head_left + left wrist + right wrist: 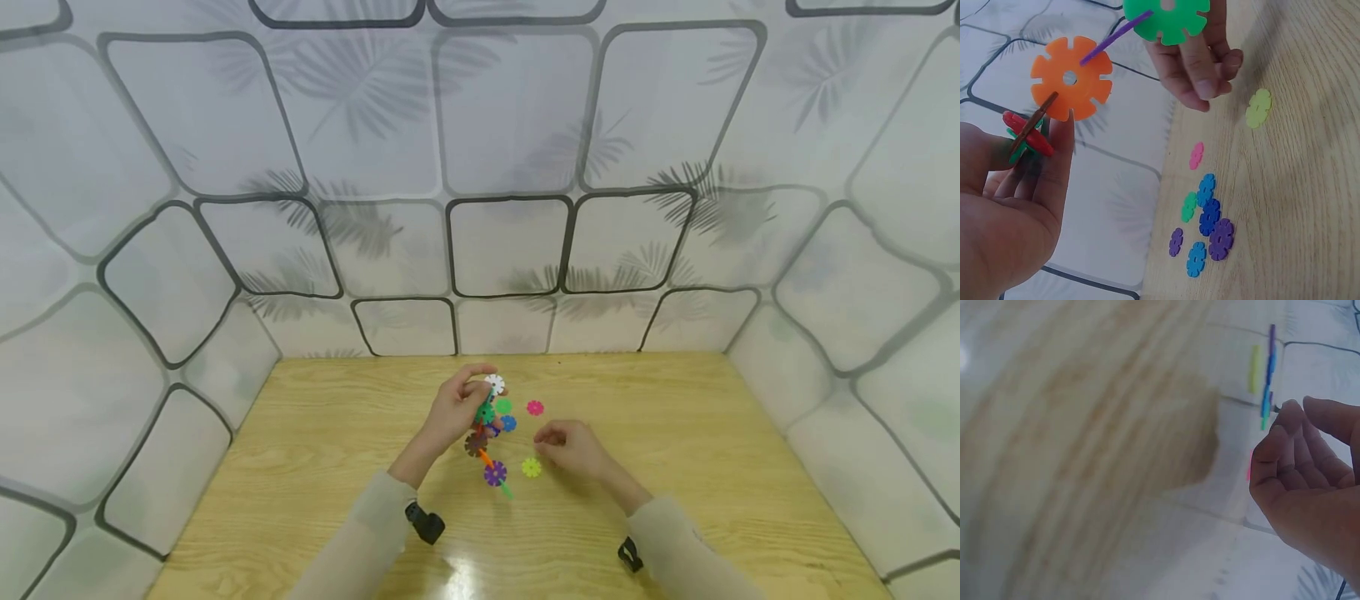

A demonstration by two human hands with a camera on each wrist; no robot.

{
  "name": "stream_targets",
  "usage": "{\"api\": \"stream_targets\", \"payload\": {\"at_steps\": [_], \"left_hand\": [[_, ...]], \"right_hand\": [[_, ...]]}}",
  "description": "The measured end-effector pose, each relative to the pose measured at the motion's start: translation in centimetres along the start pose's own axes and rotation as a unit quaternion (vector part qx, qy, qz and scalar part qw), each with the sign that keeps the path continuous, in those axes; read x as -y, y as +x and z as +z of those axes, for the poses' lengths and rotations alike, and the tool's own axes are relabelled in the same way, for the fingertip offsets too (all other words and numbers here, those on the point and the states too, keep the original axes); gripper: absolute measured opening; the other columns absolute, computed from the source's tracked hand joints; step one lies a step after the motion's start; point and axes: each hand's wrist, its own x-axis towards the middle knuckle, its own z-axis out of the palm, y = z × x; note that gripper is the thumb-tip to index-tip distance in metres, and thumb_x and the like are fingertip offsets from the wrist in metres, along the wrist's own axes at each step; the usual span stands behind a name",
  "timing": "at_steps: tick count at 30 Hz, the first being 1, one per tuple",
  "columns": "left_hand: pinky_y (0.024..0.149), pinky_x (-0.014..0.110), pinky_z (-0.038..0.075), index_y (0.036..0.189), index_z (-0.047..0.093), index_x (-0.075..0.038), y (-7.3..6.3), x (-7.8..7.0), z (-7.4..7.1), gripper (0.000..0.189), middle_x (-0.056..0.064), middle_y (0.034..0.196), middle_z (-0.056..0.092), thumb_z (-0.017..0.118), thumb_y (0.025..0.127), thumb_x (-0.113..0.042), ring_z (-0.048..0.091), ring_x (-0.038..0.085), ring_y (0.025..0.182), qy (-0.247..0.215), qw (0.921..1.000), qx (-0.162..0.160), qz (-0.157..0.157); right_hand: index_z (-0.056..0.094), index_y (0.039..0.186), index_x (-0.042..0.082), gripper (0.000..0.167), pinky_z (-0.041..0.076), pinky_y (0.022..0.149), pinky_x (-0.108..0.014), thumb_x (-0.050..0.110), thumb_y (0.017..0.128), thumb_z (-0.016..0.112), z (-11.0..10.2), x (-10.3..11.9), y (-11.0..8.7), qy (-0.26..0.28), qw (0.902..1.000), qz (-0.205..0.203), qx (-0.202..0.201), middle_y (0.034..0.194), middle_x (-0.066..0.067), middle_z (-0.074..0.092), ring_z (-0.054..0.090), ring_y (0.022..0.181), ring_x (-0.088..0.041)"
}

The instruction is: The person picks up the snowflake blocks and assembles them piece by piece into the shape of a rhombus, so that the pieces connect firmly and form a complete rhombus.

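Observation:
My left hand (pixel 452 408) holds a chain of notched plastic discs slotted together. In the left wrist view its thumb and fingers pinch the end with a red disc (pixel 1034 134). From there a brown disc (pixel 1035 119), an orange disc (pixel 1054 75), a purple disc seen edge-on (pixel 1113 39) and a green disc (pixel 1179 31) follow outward. My right hand (pixel 576 450) hovers to the right of the chain, fingers loosely curled, thumb apart from them, nothing visible between. Nearest to it on the table is a yellow disc (pixel 532 467).
Loose discs lie on the wooden table (pixel 337 467): a pink one (pixel 535 407), a light green one (pixel 503 406), a light blue one (pixel 1196 259), a dark blue one (pixel 1210 217) and purple ones (pixel 1221 239). Patterned white walls (pixel 510 250) stand behind and on both sides.

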Motion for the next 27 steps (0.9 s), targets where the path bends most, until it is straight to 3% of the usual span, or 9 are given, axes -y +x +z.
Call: {"api": "stream_targets", "payload": {"at_steps": [3, 6, 10, 16, 21, 27], "left_hand": [[0.068, 0.051, 0.068, 0.149, 0.054, -0.010, -0.1, 0.0, -0.1, 0.037, 0.030, 0.133, 0.069, 0.049, 0.114, -0.019, 0.075, 0.013, 0.066, -0.009, 0.9999, 0.010, -0.004], [0.066, 0.040, 0.068, 0.150, 0.054, -0.009, -0.1, 0.1, -0.2, 0.038, 0.030, 0.134, 0.068, 0.048, 0.114, -0.019, 0.074, 0.011, 0.065, -0.009, 0.9999, 0.012, -0.004], [0.064, 0.034, 0.067, 0.150, 0.054, -0.011, -0.1, 0.1, -0.2, 0.037, 0.028, 0.135, 0.068, 0.047, 0.114, -0.017, 0.076, 0.012, 0.067, -0.022, 0.9996, 0.014, -0.010], [0.064, 0.034, 0.067, 0.150, 0.056, -0.013, -0.2, 0.1, -0.2, 0.037, 0.026, 0.133, 0.070, 0.048, 0.114, -0.015, 0.077, 0.012, 0.069, -0.024, 0.9994, 0.011, -0.020], [0.065, 0.035, 0.068, 0.149, 0.057, -0.014, -0.3, 0.1, -0.2, 0.036, 0.024, 0.130, 0.072, 0.048, 0.114, -0.015, 0.080, 0.022, 0.076, -0.026, 0.9993, 0.004, -0.027], [0.066, 0.037, 0.068, 0.149, 0.056, -0.011, -0.3, 0.1, -0.2, 0.036, 0.021, 0.130, 0.073, 0.048, 0.114, -0.012, 0.080, 0.039, 0.086, -0.036, 0.9991, 0.003, -0.022]], "right_hand": [[0.076, 0.104, 0.006, 0.013, 0.056, 0.074, -0.022, 0.012, 0.094, 0.076, 0.7, -0.9, 0.0, -0.024, 0.9997, -0.001, -0.002, 0.091, -0.001, 0.072, 0.063, 0.084, -0.011], [0.075, 0.107, 0.006, 0.020, 0.055, 0.072, -0.023, 0.016, 0.090, 0.080, 1.3, -1.5, 0.1, -0.025, 0.9997, 0.008, -0.001, 0.089, 0.001, 0.070, 0.061, 0.082, -0.011], [0.074, 0.110, 0.005, 0.028, 0.052, 0.067, -0.022, 0.018, 0.087, 0.084, 1.9, -1.6, 0.2, -0.030, 0.9994, 0.015, -0.001, 0.085, 0.002, 0.066, 0.058, 0.078, -0.011], [0.076, 0.105, 0.006, 0.023, 0.051, 0.068, -0.022, 0.016, 0.087, 0.085, 2.4, -1.3, 0.2, -0.057, 0.9981, 0.025, -0.005, 0.084, 0.003, 0.065, 0.056, 0.077, -0.010], [0.076, 0.095, 0.010, 0.011, 0.053, 0.072, -0.023, 0.017, 0.089, 0.083, 2.4, -0.8, 0.1, -0.082, 0.9964, 0.023, 0.003, 0.087, 0.002, 0.067, 0.058, 0.081, -0.009], [0.075, 0.093, 0.009, 0.016, 0.052, 0.072, -0.025, 0.018, 0.085, 0.085, 2.2, -0.2, 0.0, -0.093, 0.9956, 0.001, 0.009, 0.087, 0.000, 0.065, 0.057, 0.080, -0.011]]}}
